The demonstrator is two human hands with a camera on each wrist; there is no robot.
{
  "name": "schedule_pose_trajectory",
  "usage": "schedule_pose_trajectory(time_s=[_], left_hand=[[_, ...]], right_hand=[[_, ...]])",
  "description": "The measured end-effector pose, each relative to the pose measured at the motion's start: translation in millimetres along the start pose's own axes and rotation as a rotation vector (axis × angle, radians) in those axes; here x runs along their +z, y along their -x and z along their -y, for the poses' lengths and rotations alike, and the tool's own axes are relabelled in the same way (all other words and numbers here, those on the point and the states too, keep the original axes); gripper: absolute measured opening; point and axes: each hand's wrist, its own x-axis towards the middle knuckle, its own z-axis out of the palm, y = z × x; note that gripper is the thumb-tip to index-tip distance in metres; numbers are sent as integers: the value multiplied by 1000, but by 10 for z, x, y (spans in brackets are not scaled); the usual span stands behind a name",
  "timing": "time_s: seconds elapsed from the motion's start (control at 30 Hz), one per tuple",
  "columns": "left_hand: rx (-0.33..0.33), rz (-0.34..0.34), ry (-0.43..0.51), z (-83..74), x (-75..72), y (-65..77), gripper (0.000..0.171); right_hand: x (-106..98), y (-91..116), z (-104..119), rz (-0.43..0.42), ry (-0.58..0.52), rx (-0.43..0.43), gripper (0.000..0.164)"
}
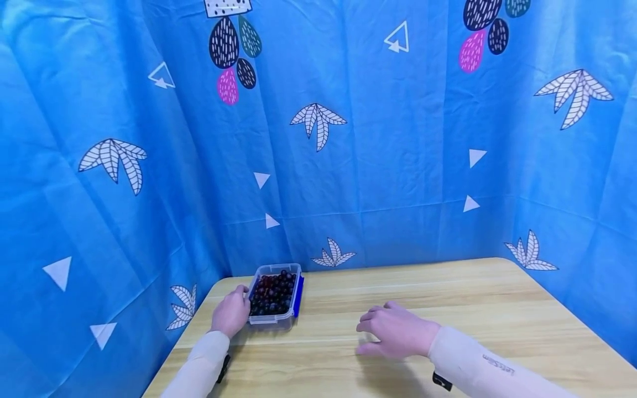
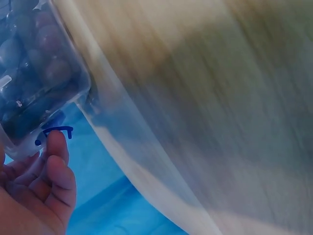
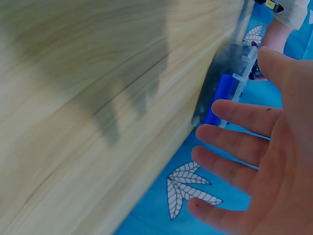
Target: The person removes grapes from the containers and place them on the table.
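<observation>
A clear plastic box (image 1: pixel 271 319) with blue side latches stands at the back left of the wooden table. Dark, round, grape-like fruits (image 1: pixel 273 293) fill it. My left hand (image 1: pixel 231 312) is at the box's left side and grips it there. Its curled fingers (image 2: pixel 62 178) lie by a blue latch (image 2: pixel 58 131) in the left wrist view; the thumb is mostly out of sight. Well to the right of the box, my right hand (image 1: pixel 398 330) hovers over the table, holding nothing. Its fingers are spread and slightly bent in the right wrist view.
The light wooden table (image 1: pixel 318 365) has rounded back corners. A blue patterned curtain (image 1: pixel 388 138) hangs close behind the table and along both sides. Another blue latch (image 1: pixel 298 296) shows on the box's right side. Below the right hand a shadow falls on the wood.
</observation>
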Motion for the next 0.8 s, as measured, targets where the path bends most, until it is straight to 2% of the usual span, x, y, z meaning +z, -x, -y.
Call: schedule_pose_trajectory(time_s=[0.27,0.57,0.8], left_hand=[[-27,18,-2,-21,8,24,32],[-75,18,19,-18,22,38,33],[-61,13,19,-49,-4,59,36]], right_hand=[[96,-324,-4,-71,-37,-25,38],[219,-779,21,-92,-91,25,39],[383,-1086,7,-112,-173,95,39]])
